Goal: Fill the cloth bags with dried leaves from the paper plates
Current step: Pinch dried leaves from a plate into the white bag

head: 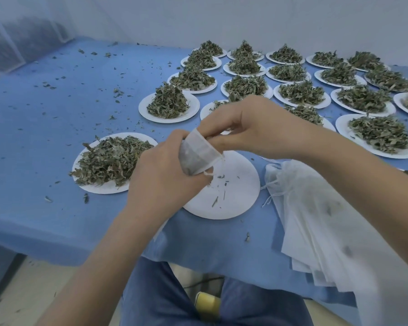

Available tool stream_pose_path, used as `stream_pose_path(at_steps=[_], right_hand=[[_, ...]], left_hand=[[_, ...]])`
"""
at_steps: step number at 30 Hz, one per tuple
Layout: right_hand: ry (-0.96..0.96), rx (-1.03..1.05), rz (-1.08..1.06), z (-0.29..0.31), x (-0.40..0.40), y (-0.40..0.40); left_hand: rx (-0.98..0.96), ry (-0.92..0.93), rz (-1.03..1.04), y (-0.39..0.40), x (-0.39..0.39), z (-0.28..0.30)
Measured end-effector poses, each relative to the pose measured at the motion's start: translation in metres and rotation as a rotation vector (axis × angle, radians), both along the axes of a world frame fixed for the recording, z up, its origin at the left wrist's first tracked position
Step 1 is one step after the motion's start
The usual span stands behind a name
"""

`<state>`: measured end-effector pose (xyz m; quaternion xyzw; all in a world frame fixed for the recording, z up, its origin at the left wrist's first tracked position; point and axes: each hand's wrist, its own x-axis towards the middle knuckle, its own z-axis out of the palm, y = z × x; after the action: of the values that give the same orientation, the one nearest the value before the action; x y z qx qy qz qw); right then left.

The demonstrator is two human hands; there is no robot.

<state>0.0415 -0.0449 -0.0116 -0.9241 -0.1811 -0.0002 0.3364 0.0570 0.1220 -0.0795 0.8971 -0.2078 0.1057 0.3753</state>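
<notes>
Surface: blue cloth-covered table (57,137), scattered with leaf crumbs, rows of heaped plates behind.
Left hand (160,175): fingers clamped round the cloth bag (198,156), held over the nearly empty plate (233,196).
Right hand (247,125): fingertips pinched together at the bag's mouth.
Risk: leaves may spill if the mouth tilts or slips.
Bag: thin, white, dark leaves showing through, drawstring dangling.
Spare bags (316,220): stacked just right.

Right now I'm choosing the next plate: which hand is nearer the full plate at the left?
Left. The left hand sits beside the full plate; the right hand is farther right.
</notes>
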Motion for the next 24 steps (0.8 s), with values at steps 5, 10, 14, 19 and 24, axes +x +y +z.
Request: stream_pose_path(at_steps=[5, 10, 14, 19, 24], right_hand=[[-0.075, 0.0, -0.078, -0.008, 0.0, 0.008], [0.013, 0.001, -0.02, -0.005, -0.004, 0.009], [-0.002, 0.054, -0.021, 0.0, -0.006, -0.002], [-0.09, -0.243, -0.131, -0.015, -0.008, -0.013], [0.205, -0.49, -0.215, -0.04, -0.015, -0.02]], left_hand=[[0.021, -0.02, -0.004, -0.004, 0.0, 0.003], [0.001, -0.056, 0.004, -0.004, 0.0, 0.002], [-0.008, -0.073, 0.021, -0.003, 0.003, -0.001], [-0.046, -0.055, 0.013, 0.0, 0.0, -0.008], [-0.047, -0.004, 0.049, 0.009, -0.004, -0.022]])
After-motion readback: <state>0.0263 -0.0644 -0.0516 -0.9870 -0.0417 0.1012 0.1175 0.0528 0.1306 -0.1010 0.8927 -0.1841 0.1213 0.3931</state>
